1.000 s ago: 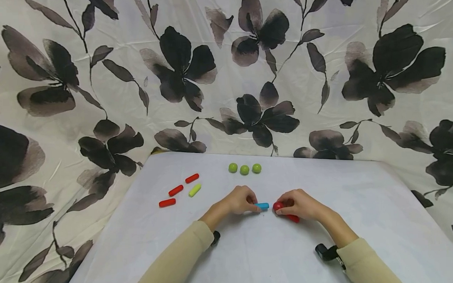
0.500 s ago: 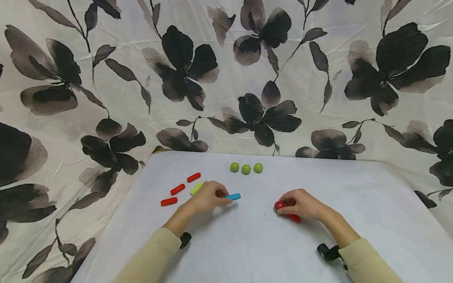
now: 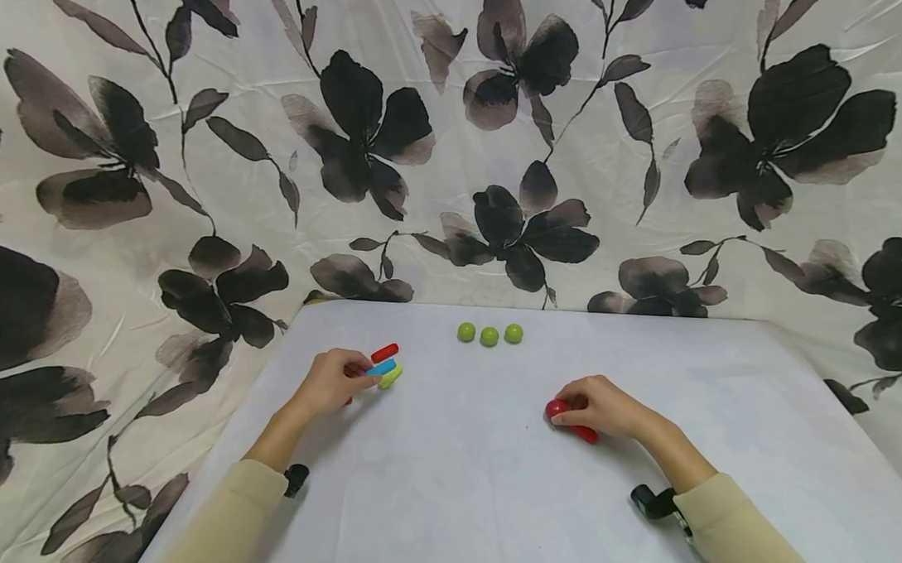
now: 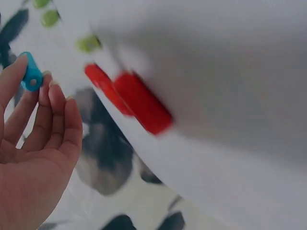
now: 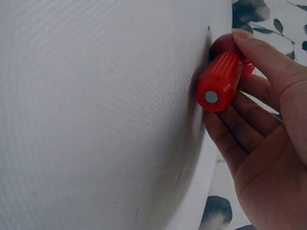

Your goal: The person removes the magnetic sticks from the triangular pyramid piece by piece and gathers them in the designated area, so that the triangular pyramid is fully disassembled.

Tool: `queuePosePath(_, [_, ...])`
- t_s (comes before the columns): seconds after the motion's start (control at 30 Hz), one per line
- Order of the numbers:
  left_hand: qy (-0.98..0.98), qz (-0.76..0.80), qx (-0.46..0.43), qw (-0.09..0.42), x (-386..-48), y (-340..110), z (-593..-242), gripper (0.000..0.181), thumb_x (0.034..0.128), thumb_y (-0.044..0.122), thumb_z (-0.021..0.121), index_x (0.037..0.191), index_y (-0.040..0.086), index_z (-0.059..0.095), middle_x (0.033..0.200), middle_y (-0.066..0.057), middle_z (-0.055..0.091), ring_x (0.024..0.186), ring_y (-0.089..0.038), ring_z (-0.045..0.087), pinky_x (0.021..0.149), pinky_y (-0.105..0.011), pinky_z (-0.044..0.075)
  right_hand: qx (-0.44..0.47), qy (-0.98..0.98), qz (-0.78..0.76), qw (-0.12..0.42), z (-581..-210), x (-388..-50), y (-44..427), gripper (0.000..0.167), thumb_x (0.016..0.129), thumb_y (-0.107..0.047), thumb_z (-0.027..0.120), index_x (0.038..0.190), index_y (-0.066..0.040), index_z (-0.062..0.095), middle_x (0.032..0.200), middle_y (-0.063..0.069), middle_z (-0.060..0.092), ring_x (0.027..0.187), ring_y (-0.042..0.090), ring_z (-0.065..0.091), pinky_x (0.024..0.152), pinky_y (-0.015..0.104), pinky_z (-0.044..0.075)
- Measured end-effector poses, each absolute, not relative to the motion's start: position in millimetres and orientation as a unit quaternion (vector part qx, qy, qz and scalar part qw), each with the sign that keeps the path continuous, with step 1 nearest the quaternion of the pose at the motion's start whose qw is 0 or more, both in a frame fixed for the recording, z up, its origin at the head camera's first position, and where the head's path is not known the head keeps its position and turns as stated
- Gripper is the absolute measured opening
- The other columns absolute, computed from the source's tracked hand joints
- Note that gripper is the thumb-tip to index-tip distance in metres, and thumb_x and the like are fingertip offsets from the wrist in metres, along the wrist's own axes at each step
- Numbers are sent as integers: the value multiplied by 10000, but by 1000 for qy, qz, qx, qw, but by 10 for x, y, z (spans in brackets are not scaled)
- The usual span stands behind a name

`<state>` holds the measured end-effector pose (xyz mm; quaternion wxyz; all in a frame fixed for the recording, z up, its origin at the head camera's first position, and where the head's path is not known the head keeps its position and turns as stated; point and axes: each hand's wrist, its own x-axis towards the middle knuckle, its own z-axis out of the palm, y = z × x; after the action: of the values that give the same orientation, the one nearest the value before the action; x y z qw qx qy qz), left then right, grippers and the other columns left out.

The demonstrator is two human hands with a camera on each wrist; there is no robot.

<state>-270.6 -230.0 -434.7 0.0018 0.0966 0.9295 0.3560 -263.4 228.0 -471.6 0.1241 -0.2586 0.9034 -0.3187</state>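
Note:
My left hand [image 3: 335,381] pinches a blue magnetic stick [image 3: 382,367] between thumb and fingers, at the table's left side. In the left wrist view the end of this blue stick [image 4: 31,75] faces the camera. A yellow-green stick [image 3: 390,377] lies just beside it, partly covered in the head view. Behind it is a red stick [image 3: 385,352]; other red sticks [image 4: 144,103] are mostly hidden by the hand. Right of the table's middle, my right hand [image 3: 600,406] holds a red ball [image 3: 556,408] joined to a red stick [image 5: 220,81] with a silvery disc on its end.
Three green balls [image 3: 488,336] sit in a row near the back of the white table [image 3: 458,497]. Behind the table hangs a white cloth [image 3: 431,150] with dark flowers. A dark band with a camera [image 3: 653,501] is on the right wrist.
My left hand has carried the blue stick leftward from beside the red ball to the yellow-green and red sticks. The right hand has stayed in place with the red ball and stick.

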Motion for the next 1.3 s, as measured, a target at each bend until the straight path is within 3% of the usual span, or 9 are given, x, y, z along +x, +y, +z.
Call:
queuePosePath(0.5, [951, 310, 18, 10, -3000, -2903, -4442, 294, 940, 236, 751, 1059, -30, 715, 940, -129, 665, 900, -282, 564, 700, -309, 483, -262, 901, -323, 123, -4712, -2644, 2273, 327, 905, -285, 797, 1132, -54, 752, 1023, -8, 705, 905, 157, 575, 770, 286, 498])
queuePosePath(0.73, [954, 297, -5, 30, -3064, -2990, -4517, 256, 919, 181, 759, 995, -55, 695, 921, -157, 643, 907, -308, 552, 728, -343, 476, -261, 903, -320, 122, -4713, -2646, 2273, 324, 904, -283, 800, 1128, -54, 753, 1023, -7, 707, 906, 155, 579, 776, 287, 504])
queuePosePath(0.97, [955, 287, -27, 62, -3084, -3030, -4587, 245, 922, 149, 750, 1034, -58, 680, 958, -169, 625, 945, -329, 540, 793, -392, 494, -257, 907, -312, 115, -4726, -2633, 2252, 290, 888, -288, 815, 1063, -64, 759, 918, -38, 686, 828, 151, 568, 721, 275, 497])
queuePosePath(1.3, [958, 275, -12, 79, -3085, -3044, -4575, 302, 917, 189, 755, 1065, -57, 660, 949, -156, 601, 942, -315, 530, 766, -373, 493, -240, 919, -295, 100, -4715, -2613, 2250, 264, 882, -384, 813, 958, -136, 767, 843, -74, 666, 795, 128, 556, 696, 268, 487])
